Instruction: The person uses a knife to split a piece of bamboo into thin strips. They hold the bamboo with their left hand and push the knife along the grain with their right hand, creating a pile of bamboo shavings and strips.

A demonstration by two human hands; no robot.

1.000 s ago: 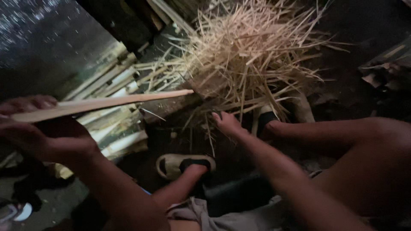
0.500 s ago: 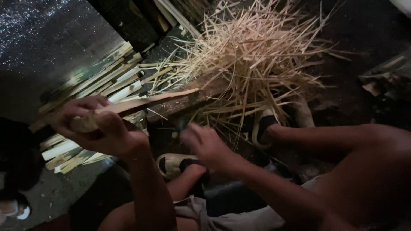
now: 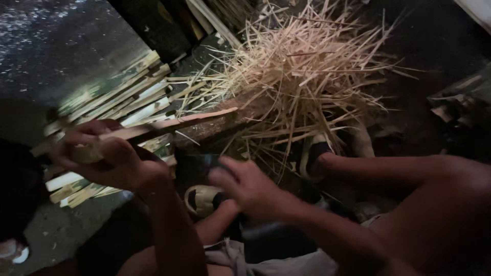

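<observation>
Left hand point(image 3: 105, 163), near left, has its fingers curled tight round the near end of a long flat bamboo slat point(image 3: 169, 125), which runs up and right w/ its far tip over a dark wooden block point(image 3: 230, 122). Right hand point(image 3: 245, 186), near centre & blurred, sits low between the knees just right of a pale sandal point(image 3: 202, 199), fingers loosely bent; can't tell if it holds anything. Behind the slat on the left lies a stack of split bamboo pieces point(image 3: 117, 102), and far centre-right a big heap of thin bamboo slivers point(image 3: 312, 66), w/ a second sandalled foot point(image 3: 317, 153) at its near edge.
</observation>
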